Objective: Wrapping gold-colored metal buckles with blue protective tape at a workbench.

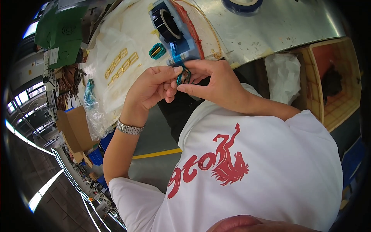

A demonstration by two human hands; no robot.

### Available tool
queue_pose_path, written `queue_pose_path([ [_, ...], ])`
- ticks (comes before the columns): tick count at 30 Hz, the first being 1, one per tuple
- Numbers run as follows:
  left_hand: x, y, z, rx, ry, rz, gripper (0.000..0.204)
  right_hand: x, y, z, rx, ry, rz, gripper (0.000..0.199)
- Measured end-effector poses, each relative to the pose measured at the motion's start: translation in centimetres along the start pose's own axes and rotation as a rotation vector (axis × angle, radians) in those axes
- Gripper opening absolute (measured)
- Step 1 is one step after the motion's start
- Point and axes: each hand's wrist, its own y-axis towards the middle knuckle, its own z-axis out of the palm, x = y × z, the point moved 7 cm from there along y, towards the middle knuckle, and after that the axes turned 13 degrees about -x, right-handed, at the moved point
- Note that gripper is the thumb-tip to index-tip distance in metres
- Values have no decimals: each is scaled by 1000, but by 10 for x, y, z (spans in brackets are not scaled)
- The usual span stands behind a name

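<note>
Just in front of a grey-blue tape dispenser (189, 40), my two hands meet at a small piece wrapped in blue film tape (186, 74). My left hand (154, 83), with a metal watch on its wrist, pinches the left side of this piece between thumb and fingers. From the right, my right hand (218, 83) grips it with thumb and forefinger. A strip of clear blue tape (177, 58) hangs from the dispenser's front beside my fingertips. The piece itself is mostly hidden by fingers. Left of the dispenser lies a similar blue-wrapped bundle (157, 51) with gold-coloured metal inside.
Gold-coloured link-shaped frames (123, 66) lie on the white sheet (116, 38) at left. Another blue tape roll (242, 4) sits on the metal tabletop (278, 27). A plastic bag (91, 100) hangs at the left edge. Wooden crate (342, 83) at right, beside white plastic (284, 77).
</note>
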Motion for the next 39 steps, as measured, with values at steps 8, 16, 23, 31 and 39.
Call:
queue_pose_path([
  [8,16,-27,-3,-35,-162,155,27,5,-2,2,4,-23,-86,40],
  [16,13,-67,25,-510,488,1049,35,2,-6,1,-20,148,115,49],
  [23,18,-77,59,-737,843,1606,54,0,-5,7,-18,272,221,37],
  [31,42,-32,38,-466,705,992,31,-40,-28,2,83,10,358,35],
  [39,68,-49,18,-280,161,932,35,-9,-31,7,285,-104,131,25],
])
